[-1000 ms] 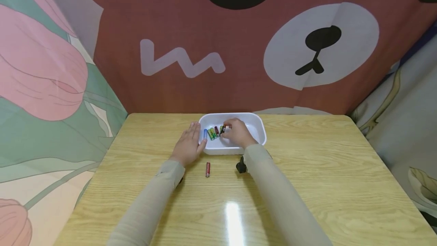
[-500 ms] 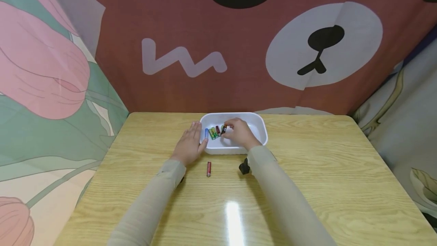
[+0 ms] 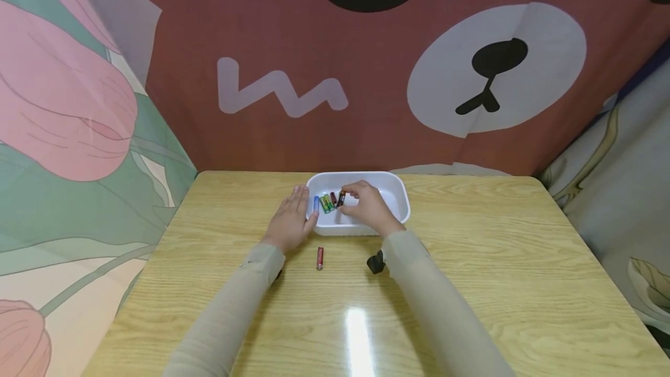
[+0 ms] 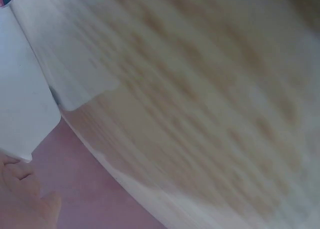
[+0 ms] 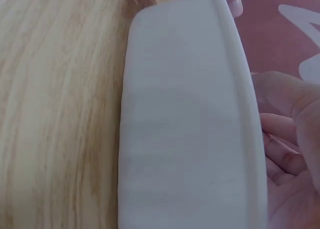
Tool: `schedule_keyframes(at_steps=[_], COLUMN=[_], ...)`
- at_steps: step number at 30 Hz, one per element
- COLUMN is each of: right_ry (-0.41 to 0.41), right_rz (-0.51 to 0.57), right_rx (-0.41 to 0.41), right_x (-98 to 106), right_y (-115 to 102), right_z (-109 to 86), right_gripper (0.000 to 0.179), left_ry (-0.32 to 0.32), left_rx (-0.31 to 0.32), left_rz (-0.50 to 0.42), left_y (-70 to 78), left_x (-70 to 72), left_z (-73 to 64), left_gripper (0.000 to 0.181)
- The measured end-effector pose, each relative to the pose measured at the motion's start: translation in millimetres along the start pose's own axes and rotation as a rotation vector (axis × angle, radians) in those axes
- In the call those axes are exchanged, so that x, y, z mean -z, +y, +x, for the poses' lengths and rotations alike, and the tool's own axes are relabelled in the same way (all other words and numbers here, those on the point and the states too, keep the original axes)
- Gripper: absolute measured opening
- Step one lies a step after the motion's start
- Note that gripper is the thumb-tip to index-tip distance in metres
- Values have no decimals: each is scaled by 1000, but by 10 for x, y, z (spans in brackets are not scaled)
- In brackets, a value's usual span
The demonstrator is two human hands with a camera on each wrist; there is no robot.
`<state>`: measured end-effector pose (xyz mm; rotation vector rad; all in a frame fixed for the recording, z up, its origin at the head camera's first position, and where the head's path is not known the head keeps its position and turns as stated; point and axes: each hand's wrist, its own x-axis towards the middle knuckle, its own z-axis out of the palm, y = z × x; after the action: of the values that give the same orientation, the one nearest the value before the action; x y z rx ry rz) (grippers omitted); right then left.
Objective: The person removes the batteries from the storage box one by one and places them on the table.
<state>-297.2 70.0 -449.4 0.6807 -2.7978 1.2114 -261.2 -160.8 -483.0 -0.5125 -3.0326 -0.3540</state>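
Right hand (image 3: 367, 207) pinched black battery (image 3: 342, 198) in white tub (image 3: 340, 231) | left hand (image 3: 287, 220), fingers straight, touched tub's side | tub sat by far edge of counter (image 3: 471, 249)

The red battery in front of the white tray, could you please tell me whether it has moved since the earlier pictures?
No: against the far edge of the table in the head view, the red battery shows no visible shift.

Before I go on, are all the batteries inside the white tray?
No, the head view shows one red battery lying on the wooden table, outside the white tray.
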Motion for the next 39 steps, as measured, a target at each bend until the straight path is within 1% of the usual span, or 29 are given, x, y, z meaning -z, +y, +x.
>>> schedule_keyframes(at_steps=[6, 12, 18, 25, 29, 39], right_ry=[14, 37, 53, 72, 65, 23], right_rz=[13, 13, 16, 6, 8, -40], right_rx=[11, 18, 37, 49, 48, 109], right_x=[-4, -3, 5, 13, 1, -37], right_y=[-51, -94, -188, -305, -358, -429], right_z=[-104, -220, -346, -471, -524, -657], right_gripper=[53, 52, 52, 54, 54, 54], left_ry=[4, 21, 24, 26, 30, 19], left_rx=[-2, -10, -7, -5, -5, -1], left_rz=[-2, -8, 10, 8, 13, 8], left_y=[-15, -11, -24, -25, -22, -5], left_x=[-8, -12, -36, -37, -33, -5], left_z=[2, 7, 16, 16, 12, 4], left_gripper=[73, 73, 73, 73, 73, 73])
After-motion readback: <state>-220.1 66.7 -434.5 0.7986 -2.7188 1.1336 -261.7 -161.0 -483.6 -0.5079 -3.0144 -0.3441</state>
